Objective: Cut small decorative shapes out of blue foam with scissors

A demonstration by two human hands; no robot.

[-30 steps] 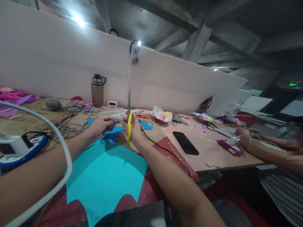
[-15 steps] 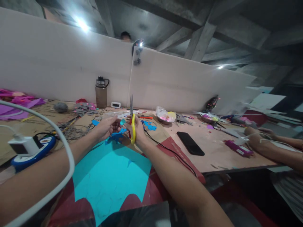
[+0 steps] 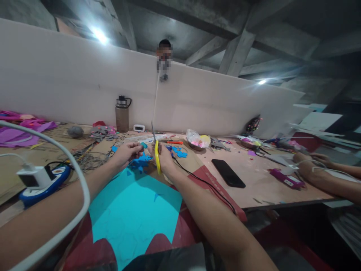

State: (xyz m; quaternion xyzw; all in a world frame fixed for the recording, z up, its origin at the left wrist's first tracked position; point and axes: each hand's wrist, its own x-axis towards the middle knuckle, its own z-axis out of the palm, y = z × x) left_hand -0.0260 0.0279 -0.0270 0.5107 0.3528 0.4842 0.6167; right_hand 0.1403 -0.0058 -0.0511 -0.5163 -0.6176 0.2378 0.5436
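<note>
Between the fingertips of my left hand (image 3: 130,152) is a small teal paper piece (image 3: 144,145). My right hand (image 3: 164,158) is closed around scissors with yellow handles (image 3: 157,157); their blades (image 3: 153,131) point up and away from me, just right of the teal piece. Below both hands, blue paper scraps (image 3: 141,162) lie in a loose heap. They rest at the top of a large turquoise sheet (image 3: 135,210) spread in front of me. More blue cut pieces (image 3: 179,152) lie right of my right hand.
A black phone (image 3: 228,173) lies to the right, past a black cable. A water bottle (image 3: 122,114) stands by the white partition (image 3: 70,75). A white cable (image 3: 81,180) arcs over my left arm near a power strip (image 3: 45,184). Another person's arms (image 3: 324,173) rest at far right.
The scissors have tilted left, and their blades sit lower. My left hand has turned the teal piece slightly. Beyond the partition, a person's head has come further into view.
</note>
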